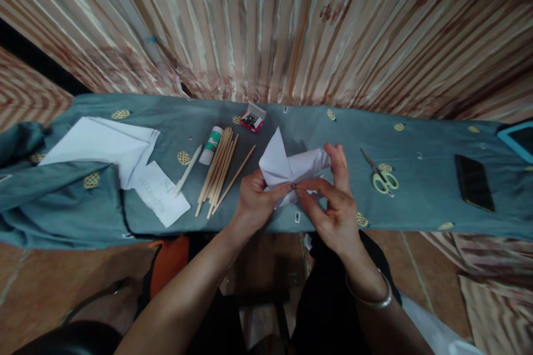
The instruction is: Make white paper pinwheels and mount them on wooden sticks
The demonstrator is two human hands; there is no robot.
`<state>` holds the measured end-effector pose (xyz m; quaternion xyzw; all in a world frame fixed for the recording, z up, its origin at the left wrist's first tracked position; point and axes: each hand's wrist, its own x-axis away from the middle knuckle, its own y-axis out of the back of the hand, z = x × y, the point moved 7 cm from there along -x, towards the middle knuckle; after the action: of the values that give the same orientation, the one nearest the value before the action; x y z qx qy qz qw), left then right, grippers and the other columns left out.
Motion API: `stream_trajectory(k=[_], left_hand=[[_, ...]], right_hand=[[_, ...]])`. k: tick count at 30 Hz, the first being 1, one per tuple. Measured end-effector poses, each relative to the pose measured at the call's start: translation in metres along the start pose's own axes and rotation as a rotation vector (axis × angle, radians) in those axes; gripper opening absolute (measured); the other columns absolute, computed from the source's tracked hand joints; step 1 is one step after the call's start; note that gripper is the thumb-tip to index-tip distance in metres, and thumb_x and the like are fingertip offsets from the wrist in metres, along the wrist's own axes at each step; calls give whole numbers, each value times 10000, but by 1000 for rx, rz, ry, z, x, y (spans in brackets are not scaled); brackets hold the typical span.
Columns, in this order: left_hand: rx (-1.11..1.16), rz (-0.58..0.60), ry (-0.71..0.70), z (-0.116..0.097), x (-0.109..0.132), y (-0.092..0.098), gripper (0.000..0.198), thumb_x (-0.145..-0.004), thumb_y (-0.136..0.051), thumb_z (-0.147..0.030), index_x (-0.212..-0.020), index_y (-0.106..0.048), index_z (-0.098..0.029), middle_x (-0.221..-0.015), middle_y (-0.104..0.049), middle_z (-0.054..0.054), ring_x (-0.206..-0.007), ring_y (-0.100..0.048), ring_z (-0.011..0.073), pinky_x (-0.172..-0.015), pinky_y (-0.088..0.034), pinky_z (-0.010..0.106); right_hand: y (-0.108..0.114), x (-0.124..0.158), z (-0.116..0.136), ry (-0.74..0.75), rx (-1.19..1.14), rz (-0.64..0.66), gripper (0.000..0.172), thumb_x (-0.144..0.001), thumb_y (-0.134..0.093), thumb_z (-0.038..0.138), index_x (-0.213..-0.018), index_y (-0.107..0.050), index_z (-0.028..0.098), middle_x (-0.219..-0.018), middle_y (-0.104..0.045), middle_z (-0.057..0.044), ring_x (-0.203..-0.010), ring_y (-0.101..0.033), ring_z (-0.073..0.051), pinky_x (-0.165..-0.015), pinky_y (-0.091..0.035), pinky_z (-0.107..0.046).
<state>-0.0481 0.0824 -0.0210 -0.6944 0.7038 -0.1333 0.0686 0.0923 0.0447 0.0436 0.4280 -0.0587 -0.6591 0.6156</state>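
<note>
My left hand [255, 202] is closed on a folded white paper [275, 158], its thumb lying across the lower middle of the sheet. Pointed flaps of the paper stand up above that thumb. My right hand [335, 211] pinches a small metal pin [294, 186] between thumb and index finger at the paper's centre, close to the left thumb tip. Its other fingers are raised by the paper's right end. Whether the pin goes through the paper is too small to tell. Behind the paper stands an open small box [252, 117] with shiny metal bits in it.
Left of my hands lie several wooden sticks [220, 169], a glue stick [211, 145], a white pencil-like stick [188, 171], a written note [160, 194] and white sheets [100, 144]. To the right are scissors [383, 178], a phone [473, 183] and a blue-edged device [518, 138].
</note>
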Motion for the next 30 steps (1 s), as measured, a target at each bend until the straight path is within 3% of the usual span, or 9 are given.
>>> stream_trajectory(k=[30], left_hand=[[-63, -22, 31, -4, 5, 4, 216, -603, -801, -253, -782, -753, -142, -768, -754, 34, -667, -655, 173, -646, -510, 270]], right_hand=[[-2, -1, -3, -83, -62, 22, 83, -853, -595, 223, -800, -658, 223, -1563, -337, 7, -1480, -188, -302, -1191, -165, -567]])
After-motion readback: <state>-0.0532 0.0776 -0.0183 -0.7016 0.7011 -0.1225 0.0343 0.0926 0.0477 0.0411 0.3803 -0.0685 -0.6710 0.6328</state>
